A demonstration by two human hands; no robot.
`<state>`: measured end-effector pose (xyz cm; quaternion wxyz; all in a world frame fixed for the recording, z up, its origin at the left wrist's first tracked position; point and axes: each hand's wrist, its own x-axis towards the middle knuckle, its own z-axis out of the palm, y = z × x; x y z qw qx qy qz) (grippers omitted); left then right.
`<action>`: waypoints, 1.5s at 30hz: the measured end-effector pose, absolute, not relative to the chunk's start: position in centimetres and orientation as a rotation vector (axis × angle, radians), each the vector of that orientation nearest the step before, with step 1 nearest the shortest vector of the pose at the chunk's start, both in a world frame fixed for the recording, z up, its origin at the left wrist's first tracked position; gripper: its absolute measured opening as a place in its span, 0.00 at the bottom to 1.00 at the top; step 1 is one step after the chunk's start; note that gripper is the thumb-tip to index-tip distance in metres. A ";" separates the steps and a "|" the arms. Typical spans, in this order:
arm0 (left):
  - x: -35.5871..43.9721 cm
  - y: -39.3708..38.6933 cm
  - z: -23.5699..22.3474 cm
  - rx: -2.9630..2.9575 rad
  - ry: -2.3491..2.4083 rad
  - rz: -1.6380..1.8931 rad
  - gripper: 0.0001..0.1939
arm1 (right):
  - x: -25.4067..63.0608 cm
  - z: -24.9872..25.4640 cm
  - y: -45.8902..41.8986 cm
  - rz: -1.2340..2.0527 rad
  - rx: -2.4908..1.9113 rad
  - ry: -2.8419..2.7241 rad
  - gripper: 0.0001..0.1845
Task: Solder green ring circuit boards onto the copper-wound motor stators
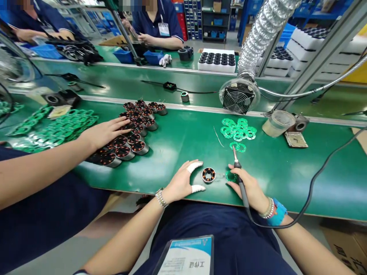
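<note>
My left hand (181,182) lies spread wide on the green desk (289,183), its two white-capped fingertips (195,166) curving around a small wound motor stator (208,175); I cannot tell whether they touch it. My right hand (249,187) is closed around a soldering iron (241,183), whose tip points far, just right of the stator. A small green piece (231,176) lies under my right fingers. A heap of green rings (237,129) sits farther off on the desk. To my left, a co-worker's hand (104,131) rests against a cluster of wound stators (134,131), beside a spread of green boards (63,128).
</note>
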<state>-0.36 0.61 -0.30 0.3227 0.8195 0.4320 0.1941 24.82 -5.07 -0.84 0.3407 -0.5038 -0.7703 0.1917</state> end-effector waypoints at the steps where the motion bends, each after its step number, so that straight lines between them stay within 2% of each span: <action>1: 0.0 0.5 -0.5 2.166 1.135 0.511 0.33 | 24.5 -0.5 -5.0 0.504 -1.308 -1.984 0.17; 4: 1.0 0.4 -0.5 2.174 1.085 0.521 0.24 | 23.4 0.2 -4.5 0.546 -1.308 -1.909 0.13; 8: 2.0 0.1 0.0 2.096 1.049 0.561 0.18 | 22.5 0.2 -4.0 0.586 -1.285 -1.805 0.11; 14: 3.0 -1.2 0.2 2.029 1.017 0.731 0.23 | 22.9 0.1 -4.2 0.638 -1.293 -1.747 0.14; 17: 3.7 -2.0 0.6 2.097 0.999 0.787 0.23 | 22.9 0.3 -4.6 0.581 -1.271 -1.843 0.12; 21: 3.9 -2.0 1.2 2.189 0.960 0.699 0.22 | 23.5 0.4 -5.0 0.528 -1.206 -1.977 0.11; 25: 3.2 -0.9 1.2 2.127 0.947 0.615 0.22 | 25.9 1.0 -5.6 0.536 -1.371 -1.794 0.06; 32: 3.1 0.1 0.7 2.112 0.928 0.600 0.22 | 29.2 1.4 -7.7 0.538 -1.381 -1.783 0.12; 38: 3.5 0.1 0.6 2.130 0.908 0.594 0.21 | 28.8 1.2 -8.0 0.704 -1.485 -1.710 0.08; 45: 3.6 0.2 0.6 2.122 0.919 0.583 0.22 | 28.6 1.1 -7.6 0.810 -1.476 -1.716 0.07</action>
